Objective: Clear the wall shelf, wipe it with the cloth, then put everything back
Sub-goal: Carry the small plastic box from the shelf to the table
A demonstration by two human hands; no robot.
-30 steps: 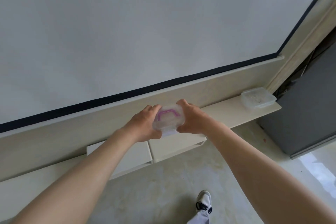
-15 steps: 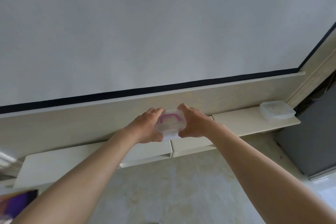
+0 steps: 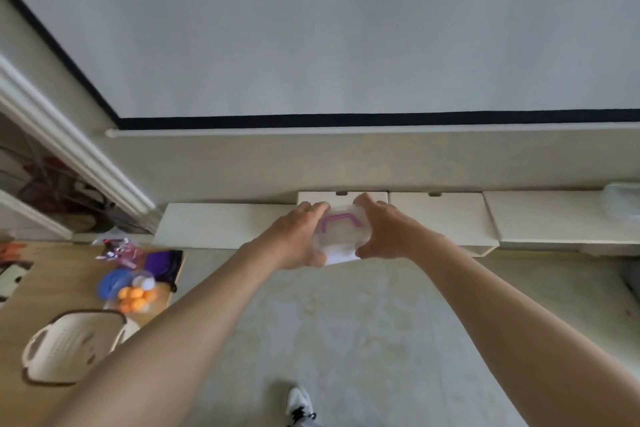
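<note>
Held out in front at nearly full reach, between both hands: a small clear plastic box (image 3: 341, 230) with a purple handle lying flat on its lid. Left hand (image 3: 294, 239) clasped round the box's left side, fingers curled over the far top edge, thumb tucked near the lower corner. Right hand (image 3: 388, 232) mirrored on the right side, fingers wrapped over the top, back of the hand facing up. Both forearms bare, running in from the lower corners and converging on the box, wrists roughly level. Seen over the front edge of the long white wall shelf (image 3: 221, 225), where its low left section meets the raised drawer-like blocks; resting on the shelf or just above it, impossible to tell. At the shelf's far right end, partly cut off, another clear plastic container (image 3: 621, 198). Down to the left, a wooden tabletop (image 3: 52, 288) carrying a cream perforated basket with handles (image 3: 69, 347), a clear tub of orange balls (image 3: 133, 298), a round blue lid (image 3: 112, 282) and a purple fabric pouch (image 3: 162, 262). Below, pale floor and the toe of a white shoe (image 3: 299, 406).
</note>
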